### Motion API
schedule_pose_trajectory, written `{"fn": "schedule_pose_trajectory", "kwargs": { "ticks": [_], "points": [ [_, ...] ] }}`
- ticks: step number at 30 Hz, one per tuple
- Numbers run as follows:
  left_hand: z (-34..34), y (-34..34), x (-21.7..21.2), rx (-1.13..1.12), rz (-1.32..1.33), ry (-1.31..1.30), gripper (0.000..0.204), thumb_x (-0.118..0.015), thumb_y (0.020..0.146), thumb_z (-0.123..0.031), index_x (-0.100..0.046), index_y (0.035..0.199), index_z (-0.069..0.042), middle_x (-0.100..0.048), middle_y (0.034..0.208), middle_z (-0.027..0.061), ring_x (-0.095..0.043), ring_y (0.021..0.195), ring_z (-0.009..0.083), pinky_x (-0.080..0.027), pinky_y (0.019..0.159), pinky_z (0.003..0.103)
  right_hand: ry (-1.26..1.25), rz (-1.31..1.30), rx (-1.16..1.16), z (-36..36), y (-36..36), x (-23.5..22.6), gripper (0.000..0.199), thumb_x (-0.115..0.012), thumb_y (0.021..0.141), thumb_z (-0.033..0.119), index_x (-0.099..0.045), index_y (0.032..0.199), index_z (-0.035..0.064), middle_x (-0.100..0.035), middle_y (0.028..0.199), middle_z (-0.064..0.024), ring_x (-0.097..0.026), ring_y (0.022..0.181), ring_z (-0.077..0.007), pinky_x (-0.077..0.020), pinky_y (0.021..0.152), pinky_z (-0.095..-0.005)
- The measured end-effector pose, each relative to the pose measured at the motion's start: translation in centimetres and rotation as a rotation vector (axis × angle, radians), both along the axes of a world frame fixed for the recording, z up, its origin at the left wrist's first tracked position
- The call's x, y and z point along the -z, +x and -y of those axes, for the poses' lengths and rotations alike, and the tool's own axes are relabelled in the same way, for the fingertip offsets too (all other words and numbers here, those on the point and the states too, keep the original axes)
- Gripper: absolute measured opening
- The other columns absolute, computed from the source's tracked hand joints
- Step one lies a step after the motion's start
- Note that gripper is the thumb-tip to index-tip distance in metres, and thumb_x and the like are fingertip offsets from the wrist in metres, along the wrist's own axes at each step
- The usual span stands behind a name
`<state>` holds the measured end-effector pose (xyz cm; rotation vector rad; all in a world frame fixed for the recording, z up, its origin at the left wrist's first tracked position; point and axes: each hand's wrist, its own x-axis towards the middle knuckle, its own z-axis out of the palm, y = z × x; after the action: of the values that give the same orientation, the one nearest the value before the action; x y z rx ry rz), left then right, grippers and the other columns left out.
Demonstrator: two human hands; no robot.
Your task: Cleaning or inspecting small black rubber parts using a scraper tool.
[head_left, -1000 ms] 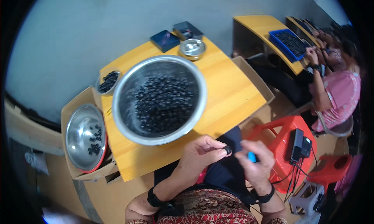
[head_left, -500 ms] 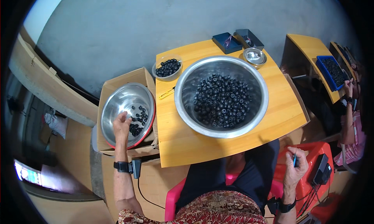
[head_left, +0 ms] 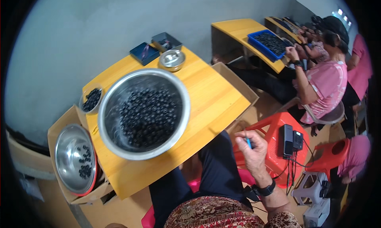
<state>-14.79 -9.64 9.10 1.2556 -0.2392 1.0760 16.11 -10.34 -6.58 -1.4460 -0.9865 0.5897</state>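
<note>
My right hand (head_left: 254, 150) is closed, holding a slim blue pen-like tool (head_left: 249, 143) between thumb and fingers, right of my lap. Most of the tool is hidden in the hand. Only a sliver of skin, perhaps my left arm, shows at the lower edge; my left hand is out of view. On the yellow table (head_left: 206, 97) before me stands a large steel bowl (head_left: 147, 156) with a heap of small round black pieces (head_left: 151, 115). Lower left, another steel bowl (head_left: 67, 152) holds several of these pieces, set in a cardboard box (head_left: 63, 119).
A clear tub (head_left: 99, 107) of black pieces stands at the table's left edge. Two dark trays (head_left: 145, 53) and a small metal bowl (head_left: 172, 59) sit at the back. A red stool (head_left: 274, 148) carries black devices (head_left: 288, 140). Co-workers (head_left: 323, 81) sit at tables further right.
The view has swung to the right, so the table and bowls appear further left. My left hand has left the steel bowl in the box and gone out of view. My right hand still holds the blue tool.
</note>
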Motion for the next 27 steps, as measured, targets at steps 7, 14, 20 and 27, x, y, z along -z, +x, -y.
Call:
{"fn": "schedule_pose_trajectory", "kwargs": {
  "ticks": [7, 14, 20, 27],
  "points": [
    [-1.4, 1.1, 0.1, 0.12, -0.023, -0.029, 0.008, -0.062, 0.091, -0.013, -0.064, 0.095, -0.007, -0.063, 0.103, 0.0136, -0.068, 0.08, 0.0253, -0.053, 0.067, 0.029, -0.025, 0.004, -0.009, 0.3, 1.0, 1.4, 0.011, -0.068, 0.088, 0.007, -0.068, 0.098, 0.001, -0.059, 0.08, 0.0037, -0.052, 0.071, -0.0028, -0.0424, 0.063, -0.0184],
    [-3.1, 1.8, 0.7, -0.237, -0.285, 0.17, 0.01, -0.06, 0.086, -0.004, -0.065, 0.094, -0.004, -0.065, 0.087, 0.0113, -0.066, 0.071, 0.0205, -0.052, 0.063, 0.028, -0.045, -0.071, -0.04, -0.1, 0.6, 1.4, 0.011, -0.067, 0.089, 0.006, -0.068, 0.099, 0.001, -0.059, 0.08, 0.0035, -0.052, 0.07, -0.0031, -0.0417, 0.062, -0.0182],
    [-12.3, 5.5, 4.1, -0.819, -1.165, 0.201, 0.017, -0.063, 0.079, 0.004, -0.064, 0.096, 0.002, -0.065, 0.086, 0.0046, -0.058, 0.08, 0.0098, -0.047, 0.071, 0.025, -0.004, -0.049, -0.011, 0.5, 1.1, 1.4, 0.014, -0.066, 0.089, 0.008, -0.066, 0.101, -0.0001, -0.059, 0.081, 0.0025, -0.05, 0.07, -0.0034, -0.0412, 0.063, -0.0193],
    [-19.1, 5.8, 10.8, -0.745, -1.475, 0.616, 0.023, -0.07, 0.077, -0.004, -0.065, 0.099, -0.006, -0.062, 0.084, 0.0086, -0.062, 0.076, 0.022, -0.05, 0.072, 0.032, -0.055, -0.066, -0.052, 0.6, 1.2, 1.1, 0.021, -0.06, 0.094, 0.019, -0.066, 0.102, 0.0002, -0.056, 0.079, 0.0023, -0.048, 0.068, -0.0039, -0.0379, 0.061, -0.0189]
  ]
}}
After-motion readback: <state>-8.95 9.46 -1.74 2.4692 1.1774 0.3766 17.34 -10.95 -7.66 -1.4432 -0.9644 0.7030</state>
